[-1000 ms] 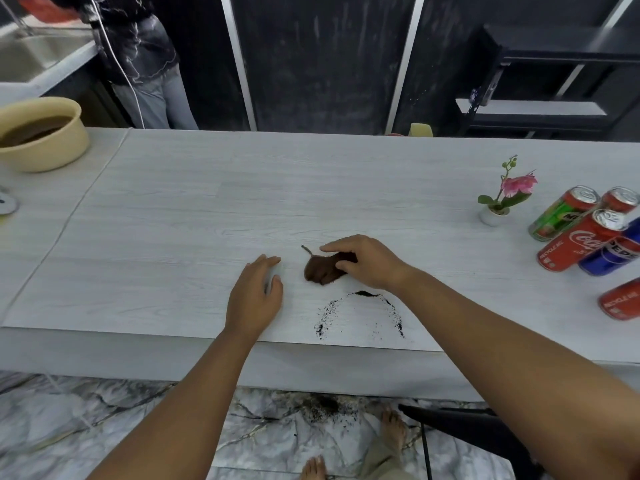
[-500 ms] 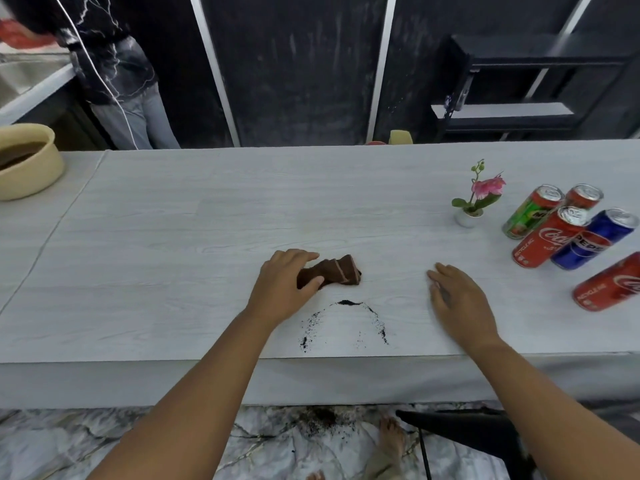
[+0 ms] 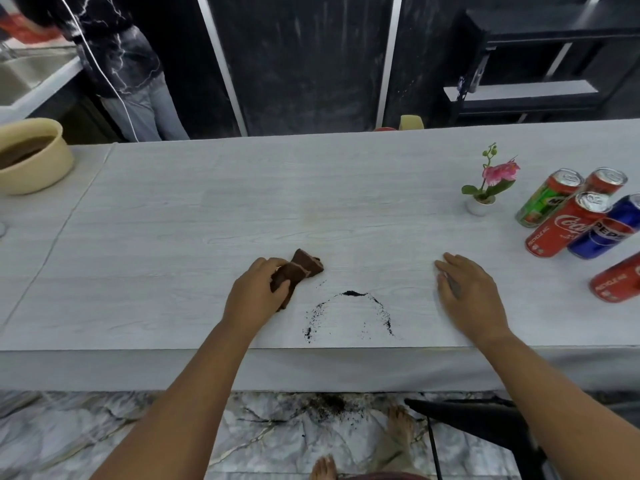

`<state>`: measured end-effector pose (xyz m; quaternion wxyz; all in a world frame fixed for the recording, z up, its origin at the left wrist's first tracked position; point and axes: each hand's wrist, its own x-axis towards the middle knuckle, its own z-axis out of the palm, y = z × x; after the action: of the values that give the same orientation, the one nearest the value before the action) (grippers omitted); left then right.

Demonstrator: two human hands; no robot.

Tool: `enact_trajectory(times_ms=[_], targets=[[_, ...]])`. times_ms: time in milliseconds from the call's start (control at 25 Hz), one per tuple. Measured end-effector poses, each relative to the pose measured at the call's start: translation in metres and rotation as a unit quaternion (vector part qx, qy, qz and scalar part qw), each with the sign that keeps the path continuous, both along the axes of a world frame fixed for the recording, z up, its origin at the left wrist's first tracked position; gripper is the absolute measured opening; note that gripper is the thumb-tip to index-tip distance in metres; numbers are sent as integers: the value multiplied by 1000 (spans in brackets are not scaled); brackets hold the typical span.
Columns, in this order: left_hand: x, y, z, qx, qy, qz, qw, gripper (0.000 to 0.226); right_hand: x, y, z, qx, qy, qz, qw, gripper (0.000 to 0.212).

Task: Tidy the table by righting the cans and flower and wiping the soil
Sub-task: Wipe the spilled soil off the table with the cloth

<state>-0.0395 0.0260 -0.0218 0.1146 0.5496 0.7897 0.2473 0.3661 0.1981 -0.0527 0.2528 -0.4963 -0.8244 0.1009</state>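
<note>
- Left hand [image 3: 258, 295]: fingers curled round a folded brown cloth [image 3: 298, 271], gripping its near end; the far end sticks out at the hand's 1 o'clock, resting on the table [image 3: 214, 216].
- Right hand [image 3: 465, 294]: flat on the table, palm down, fingers spread loosely, holding nothing. Looks like bracing only.
- Soil [image 3: 349, 311]: thin black arch of grains between the two hands, just at the cloth's 4 o'clock, near the front edge. Small dense clump at the arch top, two speckled legs trailing toward the edge. Inside of the arch looks mostly clean.
- More soil on the marble floor [image 3: 329, 405] below the table edge; the task sentence only covers the table.
- Flower [image 3: 488, 181]: small pink flower in a white pot, upright, at 1 o'clock from the right hand, well apart. I'd call that step done.
- Cans: green Milo can [image 3: 543, 199], red can [image 3: 606, 181] behind it, Coca-Cola can [image 3: 564, 225], and blue Pepsi can [image 3: 606, 233] look upright, clustered at 2 o'clock from the right hand. Wide-angle lens leans them.
- One red can [image 3: 616, 280] at the right frame edge, cropped; can't tell if it's standing or lying.
- Judgement: righting mostly done, wipe partly done. Left: sweep the arch off with the cloth, check the cropped can.
</note>
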Motion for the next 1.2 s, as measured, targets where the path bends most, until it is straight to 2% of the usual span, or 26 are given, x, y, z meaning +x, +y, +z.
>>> enact_trajectory(times_ms=[80, 320, 560, 720, 880, 1000, 1200], targets=[[12, 2, 1, 10, 8, -1, 1000, 45, -1, 0, -1, 1, 0, -1, 1000, 36], [53, 20, 8, 14, -3, -7, 1000, 39, 0, -3, -1, -14, 5, -5, 1000, 37], [87, 20, 16, 13, -65, -72, 995, 31, 1, -4, -1, -20, 12, -4, 1000, 37], [43, 0, 31, 54, -48, 34, 997, 21, 1, -3, -2, -19, 9, -6, 1000, 38], [13, -45, 24, 17, -13, 120, 993, 18, 2, -2, -4, -19, 7, -5, 1000, 38], [42, -55, 12, 17, -14, 128, 992, 15, 2, -3, -4, -21, 6, -4, 1000, 38], [107, -37, 13, 30, -43, 83, 995, 17, 0, -4, 0, -28, -2, -8, 1000, 38]])
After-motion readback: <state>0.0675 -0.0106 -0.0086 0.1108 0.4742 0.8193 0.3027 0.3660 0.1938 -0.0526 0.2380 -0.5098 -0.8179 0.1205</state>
